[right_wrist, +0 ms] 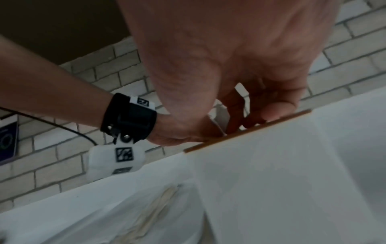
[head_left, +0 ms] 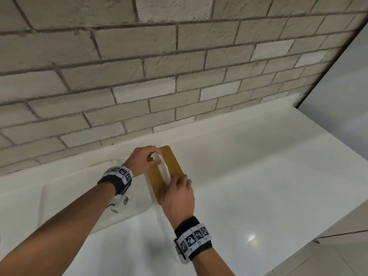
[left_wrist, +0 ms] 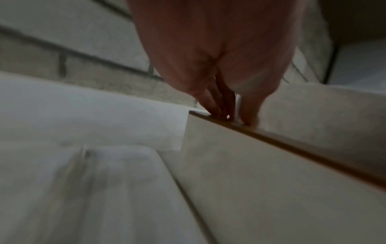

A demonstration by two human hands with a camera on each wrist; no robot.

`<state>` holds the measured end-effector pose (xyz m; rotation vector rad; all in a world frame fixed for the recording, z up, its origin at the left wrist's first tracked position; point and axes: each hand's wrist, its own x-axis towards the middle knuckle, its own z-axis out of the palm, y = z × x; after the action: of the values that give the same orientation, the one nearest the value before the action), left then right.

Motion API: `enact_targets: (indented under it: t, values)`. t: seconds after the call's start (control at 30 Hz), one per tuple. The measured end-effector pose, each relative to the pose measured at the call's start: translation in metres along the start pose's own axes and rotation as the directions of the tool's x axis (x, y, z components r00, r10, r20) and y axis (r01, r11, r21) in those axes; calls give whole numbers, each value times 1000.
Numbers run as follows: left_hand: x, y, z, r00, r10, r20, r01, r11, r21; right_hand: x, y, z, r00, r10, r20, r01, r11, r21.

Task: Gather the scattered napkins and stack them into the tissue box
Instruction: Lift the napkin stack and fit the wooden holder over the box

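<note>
Lower centre, the right hand [head_left: 177,198] hides the tissue box's [head_left: 171,162] near end, fingertips pressed at the slot. Napkins [head_left: 163,170] fill it. Beyond, the left hand [head_left: 142,161] pinches their far end. White counter [head_left: 258,166] lies open rightward.

Wall: grey-white brick wall [head_left: 179,66], behind the grip.
Surface: glossy white countertop [head_left: 258,166], beneath and right of the grip.
Basin: white recessed sink [head_left: 69,196], left.

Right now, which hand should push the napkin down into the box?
Probably the right hand: its fingers sit at the slot's near end on the napkin; the left hand holds the tissue box lid's far end.
</note>
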<state>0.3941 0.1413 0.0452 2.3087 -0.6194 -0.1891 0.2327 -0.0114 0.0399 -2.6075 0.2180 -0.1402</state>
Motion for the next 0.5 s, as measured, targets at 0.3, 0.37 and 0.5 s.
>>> enact_targets:
  t: [0.3, 0.37, 0.5]
  values:
    - [30, -8, -31, 990, 59, 125, -72, 992, 101, -4, 32, 12, 938, -343, -43, 342, 939, -28]
    - [29, -9, -33, 986, 50, 157, -56, 998, 36, -6, 37, 6, 953, -261, -153, 274, 959, 73]
    - [15, -16, -31, 957, 77, 279, -57, 995, -79, -10, 41, 24, 971, -100, -217, 146, 967, 210]
